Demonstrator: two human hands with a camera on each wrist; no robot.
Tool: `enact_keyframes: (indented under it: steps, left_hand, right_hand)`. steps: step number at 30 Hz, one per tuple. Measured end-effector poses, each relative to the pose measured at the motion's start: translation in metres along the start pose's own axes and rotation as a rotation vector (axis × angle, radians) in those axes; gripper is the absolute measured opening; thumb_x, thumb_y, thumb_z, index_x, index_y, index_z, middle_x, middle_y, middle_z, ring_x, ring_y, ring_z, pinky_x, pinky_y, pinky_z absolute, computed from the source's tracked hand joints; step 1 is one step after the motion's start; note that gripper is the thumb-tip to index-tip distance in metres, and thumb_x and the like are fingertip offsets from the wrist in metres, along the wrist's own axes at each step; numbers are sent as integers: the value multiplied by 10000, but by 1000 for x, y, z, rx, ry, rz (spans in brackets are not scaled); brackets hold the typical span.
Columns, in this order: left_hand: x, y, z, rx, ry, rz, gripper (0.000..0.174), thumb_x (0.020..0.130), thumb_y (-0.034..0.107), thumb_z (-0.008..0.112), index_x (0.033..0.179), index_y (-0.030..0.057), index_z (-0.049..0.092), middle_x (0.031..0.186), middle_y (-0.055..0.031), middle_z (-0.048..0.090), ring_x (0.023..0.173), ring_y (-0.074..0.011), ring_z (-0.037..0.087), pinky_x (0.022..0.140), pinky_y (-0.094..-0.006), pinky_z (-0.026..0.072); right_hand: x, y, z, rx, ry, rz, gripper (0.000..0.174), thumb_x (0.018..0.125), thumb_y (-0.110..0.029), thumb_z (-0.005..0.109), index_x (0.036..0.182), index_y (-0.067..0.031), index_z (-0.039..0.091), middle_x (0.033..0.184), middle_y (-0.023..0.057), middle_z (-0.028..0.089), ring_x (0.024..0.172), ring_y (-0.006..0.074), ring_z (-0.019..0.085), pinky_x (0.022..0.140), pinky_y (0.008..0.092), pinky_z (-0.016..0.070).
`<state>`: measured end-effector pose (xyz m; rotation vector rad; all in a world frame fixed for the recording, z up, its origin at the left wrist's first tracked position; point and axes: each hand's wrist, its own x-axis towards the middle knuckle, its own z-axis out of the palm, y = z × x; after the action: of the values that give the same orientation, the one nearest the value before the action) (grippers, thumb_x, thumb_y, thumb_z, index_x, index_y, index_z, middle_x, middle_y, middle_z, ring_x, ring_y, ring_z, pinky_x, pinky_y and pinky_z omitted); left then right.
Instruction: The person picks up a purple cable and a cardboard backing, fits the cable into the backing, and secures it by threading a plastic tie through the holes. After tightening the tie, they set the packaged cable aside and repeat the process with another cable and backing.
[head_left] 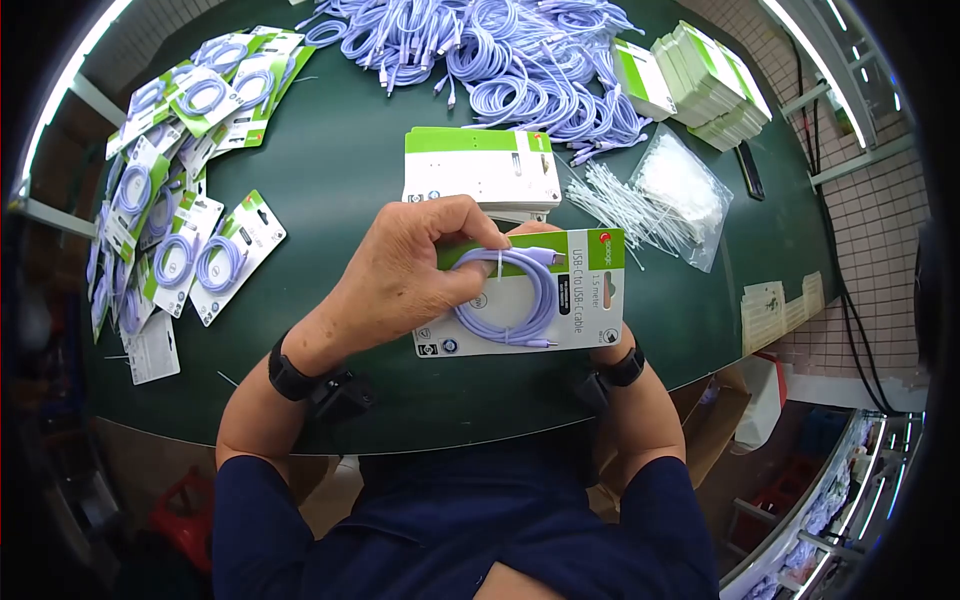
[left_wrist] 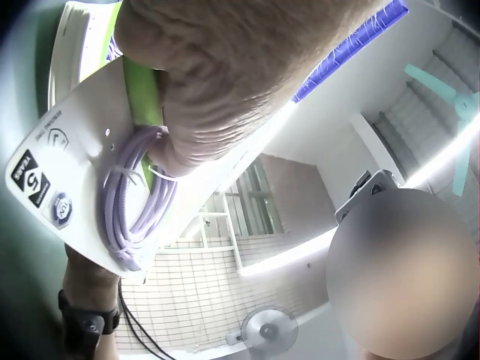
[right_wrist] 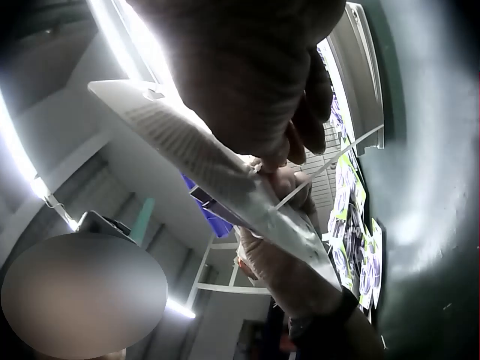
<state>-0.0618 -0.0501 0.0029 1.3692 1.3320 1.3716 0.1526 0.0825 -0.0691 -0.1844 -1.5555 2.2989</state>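
Observation:
A white and green card (head_left: pixel 596 270) with a coiled lilac cable (head_left: pixel 540 305) on its front is held up over the table. My left hand (head_left: pixel 400 265) pinches the cable and card near the upper left, thumb and forefinger at a white tie (head_left: pixel 500 264). Mostly behind the card is my right hand (right_wrist: pixel 255 82); in the right wrist view its fingers bend at the card's back (right_wrist: pixel 202 161), where a white tie end (right_wrist: pixel 330 163) sticks out. The left wrist view shows the coil (left_wrist: pixel 120 202) against the card face.
Behind the hands lies a stack of cards (head_left: pixel 480 180). Loose white ties (head_left: pixel 625 210) and a plastic bag (head_left: pixel 685 190) are to its right. Lilac cables (head_left: pixel 500 60) heap at the back, card piles (head_left: pixel 700 80) at back right, carded cables (head_left: pixel 175 260) at left.

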Motion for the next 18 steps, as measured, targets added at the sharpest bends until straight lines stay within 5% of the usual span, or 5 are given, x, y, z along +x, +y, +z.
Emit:
enact_keyframes:
  steps: [1,6,10,13,18]
  left_hand:
    - [0,1,0,-2,1,3,223,824,-75,671,1033,-43,743,961,-81,782,892,-96,693,831,-277,568]
    - [1,3,-1,57,-60,-83,232,837,-127,651,1039,-38,724,1067,-73,757,1017,-121,710,949,-276,576]
    - [-1,-1,2,85,-77,-80,235,830,-117,654,1036,-30,726,1059,-75,760,995,-117,709,922,-279,578]
    - [0,-2,2,65,-114,-59,254,815,-107,657,1041,-17,731,1058,-76,766,972,-114,712,890,-284,578]
    - [1,-2,5,358,-147,86,330,760,-82,685,1064,32,747,1005,-88,749,906,-211,735,820,-324,576]
  right_hand:
    - [-2,2,-3,-70,-3,28,1012,945,-772,622,1572,-3,425,1417,112,584,1227,185,644,1013,313,555]
    - [-5,3,0,56,76,-50,856,963,-668,690,1444,27,557,1286,81,648,1129,170,674,962,304,564]
    - [13,-26,0,-506,41,19,573,954,-481,779,1216,23,705,1115,74,697,975,171,696,848,298,561]
    - [25,-22,-8,-1022,-4,-454,214,811,-118,843,959,-6,738,888,77,701,759,191,692,669,316,552]
    - [28,-25,-8,-1187,157,-552,202,719,21,805,899,-19,724,813,85,663,715,219,674,619,330,528]
